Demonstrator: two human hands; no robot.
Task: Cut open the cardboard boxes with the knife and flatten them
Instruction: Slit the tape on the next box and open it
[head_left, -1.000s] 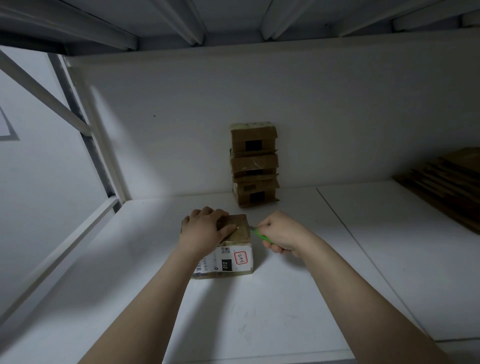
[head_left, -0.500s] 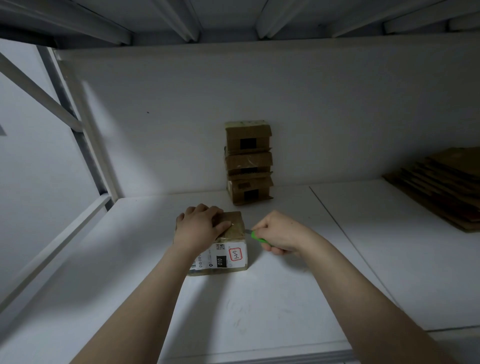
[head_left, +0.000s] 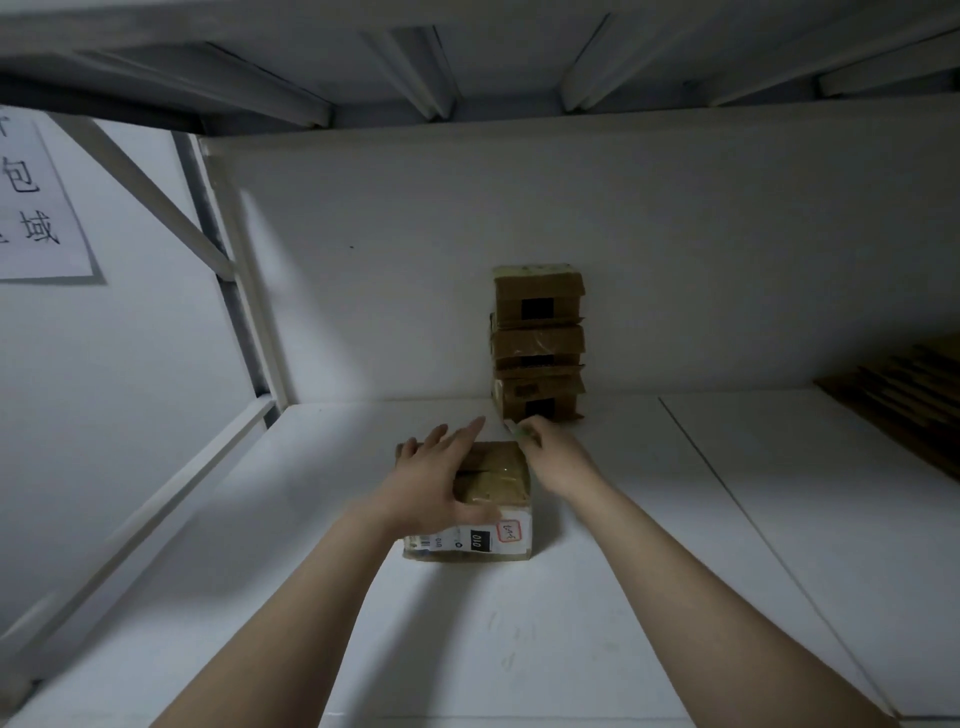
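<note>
Small brown cardboard box (head_left: 493, 483) looks shut, left hand (head_left: 436, 478) spread flat on it, right hand (head_left: 556, 457) gripping green knife (head_left: 514, 428) (three stacked boxes (head_left: 537, 343) wait).

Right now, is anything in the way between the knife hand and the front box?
Nothing visible. The right hand holds the knife at the far right corner of the box; the left hand lies open on its top, left of the blade.

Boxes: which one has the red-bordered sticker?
The lone box under the left hand. The stack of three behind it shows no red.
</note>
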